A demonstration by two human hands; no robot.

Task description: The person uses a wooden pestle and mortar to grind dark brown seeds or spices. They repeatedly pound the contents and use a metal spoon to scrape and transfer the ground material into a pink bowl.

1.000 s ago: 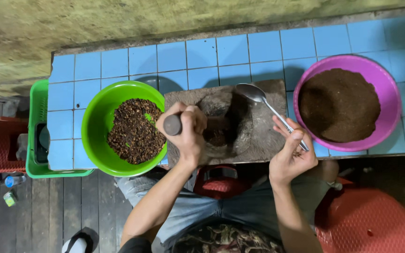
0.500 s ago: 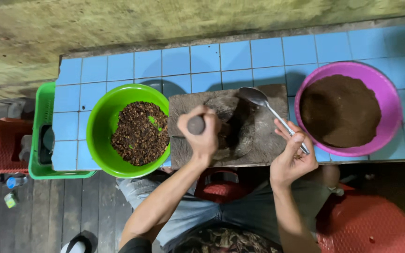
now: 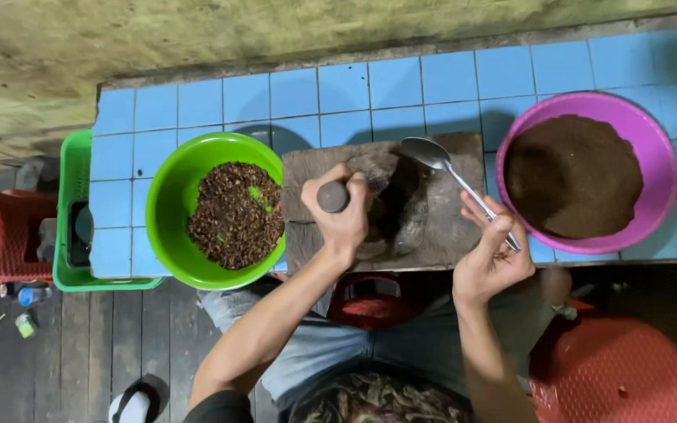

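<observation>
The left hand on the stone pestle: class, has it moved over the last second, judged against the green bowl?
Yes. The left hand with the pestle has shifted right, away from the green bowl, across the stone slab.

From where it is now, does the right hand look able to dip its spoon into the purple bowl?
Probably yes. The right hand holds the spoon beside the purple bowl, which is open-topped, with nothing between them; the left hand is busy with the pestle.

The round plastic bowls were green [image 3: 168, 196] and purple [image 3: 660, 157]; the tiled counter [image 3: 354, 86] was light blue, the plastic stool [image 3: 613, 376] red.
</observation>
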